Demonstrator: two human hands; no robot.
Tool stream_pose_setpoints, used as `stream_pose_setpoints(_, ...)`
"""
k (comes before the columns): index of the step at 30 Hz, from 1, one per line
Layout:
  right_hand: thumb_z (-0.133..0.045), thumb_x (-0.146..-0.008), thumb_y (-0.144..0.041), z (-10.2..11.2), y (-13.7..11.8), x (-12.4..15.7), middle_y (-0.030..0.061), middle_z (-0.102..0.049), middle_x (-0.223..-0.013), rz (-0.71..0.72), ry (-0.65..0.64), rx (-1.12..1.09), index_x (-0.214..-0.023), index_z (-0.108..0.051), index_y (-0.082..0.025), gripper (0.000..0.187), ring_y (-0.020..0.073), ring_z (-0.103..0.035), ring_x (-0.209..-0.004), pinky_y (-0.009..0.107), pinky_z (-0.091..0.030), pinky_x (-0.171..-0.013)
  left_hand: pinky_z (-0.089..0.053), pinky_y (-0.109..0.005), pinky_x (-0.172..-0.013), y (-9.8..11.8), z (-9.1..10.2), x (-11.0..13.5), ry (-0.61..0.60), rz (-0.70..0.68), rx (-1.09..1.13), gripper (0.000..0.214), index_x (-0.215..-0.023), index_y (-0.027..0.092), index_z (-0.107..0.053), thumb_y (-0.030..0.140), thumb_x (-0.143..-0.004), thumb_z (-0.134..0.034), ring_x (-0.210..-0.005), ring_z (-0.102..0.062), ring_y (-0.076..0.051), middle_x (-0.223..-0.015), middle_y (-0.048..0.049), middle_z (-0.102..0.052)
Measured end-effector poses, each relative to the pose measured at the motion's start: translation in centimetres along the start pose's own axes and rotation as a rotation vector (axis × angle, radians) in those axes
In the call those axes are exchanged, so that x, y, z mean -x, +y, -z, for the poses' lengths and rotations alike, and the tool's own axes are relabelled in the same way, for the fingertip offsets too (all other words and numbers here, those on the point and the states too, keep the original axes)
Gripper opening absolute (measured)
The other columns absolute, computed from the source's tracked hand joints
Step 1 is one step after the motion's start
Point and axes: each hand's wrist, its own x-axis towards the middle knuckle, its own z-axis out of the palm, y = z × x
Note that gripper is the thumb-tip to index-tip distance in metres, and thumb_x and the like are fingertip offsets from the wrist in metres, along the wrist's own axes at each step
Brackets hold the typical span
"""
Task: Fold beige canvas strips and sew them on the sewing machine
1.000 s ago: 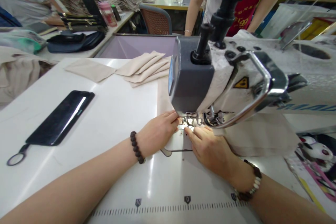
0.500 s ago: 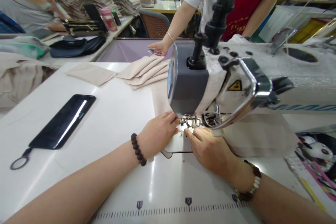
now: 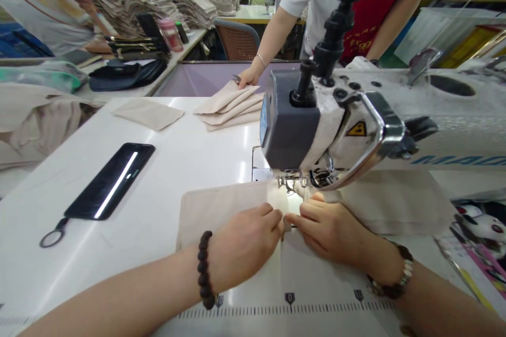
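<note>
A beige fabric piece (image 3: 221, 202) lies flat on the white table, its right edge beside the presser foot (image 3: 290, 183) of the sewing machine (image 3: 290, 126). My left hand (image 3: 247, 242) rests over that piece, thumb and fingers closed on its right edge. Close by on the right, my right hand (image 3: 332, 226) has its fingers bent, and its thumb and fingertip meet the same edge just in front of the foot. My palms hide part of the cloth. More beige fabric (image 3: 395, 202) lies under the machine arm on the right.
A phone (image 3: 110, 181) with a ring strap lies at left. Behind it sits a single beige piece (image 3: 148, 113). A co-worker's hand (image 3: 250, 76), holding small metal snips, touches a folded beige stack (image 3: 231, 108). A panda-patterned item (image 3: 480, 221) is at far right.
Both hands have drawn back from the needle area towards me. The beige piece has come out from behind the machine to lie flat in front. The co-worker's hand now touches the stack.
</note>
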Motion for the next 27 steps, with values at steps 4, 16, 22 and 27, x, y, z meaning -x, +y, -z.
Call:
stream_pose_setpoints(4,-0.031,-0.090,-0.014,0.1,-0.1,0.2,0.0020,-0.049,-0.062,0.028,-0.013,-0.002,-0.073,-0.059,-0.017,0.033,0.0145,-0.039,-0.057,0.030,-0.029,-0.059,-0.048,-0.033,-0.079,0.2,-0.3,0.0,0.007,-0.015,-0.016,0.018,-0.097,0.006,-0.056,0.009,-0.088,-0.041,-0.091,-0.051,-0.021,-0.094,-0.0098,-0.058)
stream_pose_setpoints(16,-0.035,-0.083,-0.007,-1.0,-0.4,-0.6,0.0051,-0.056,-0.068,-0.089,0.033,0.151,-0.097,-0.060,-0.008,0.028,0.0167,-0.049,-0.064,0.030,-0.036,-0.063,-0.047,-0.031,-0.086,-2.0,-0.8,-0.9,0.142,0.044,-0.022,0.021,-0.103,0.007,-0.054,0.008,-0.088,-0.040,-0.096,-0.053,-0.020,-0.098,-0.0101,-0.058)
stream_pose_setpoints(22,-0.042,-0.080,-0.006,-1.5,-0.8,-1.0,0.0072,-0.059,-0.077,-0.191,0.009,0.224,-0.105,-0.057,-0.008,0.029,0.0173,-0.051,-0.072,0.030,-0.038,-0.067,-0.043,-0.029,-0.093,-3.7,-0.4,-1.8,0.212,0.066,0.071,0.017,-0.097,0.010,-0.058,0.011,-0.088,-0.042,-0.101,-0.052,-0.018,-0.103,-0.0100,-0.058)
stream_pose_setpoints(27,-0.045,-0.077,-0.003,-1.6,-0.9,-1.0,0.0059,-0.057,-0.076,-0.218,-0.021,0.200,-0.098,-0.059,-0.011,0.026,0.0172,-0.050,-0.071,0.030,-0.037,-0.067,-0.044,-0.028,-0.091,-4.8,-0.3,-2.4,0.229,0.134,0.082,0.018,-0.100,0.010,-0.057,0.011,-0.088,-0.043,-0.100,-0.054,-0.018,-0.104,-0.0099,-0.059)
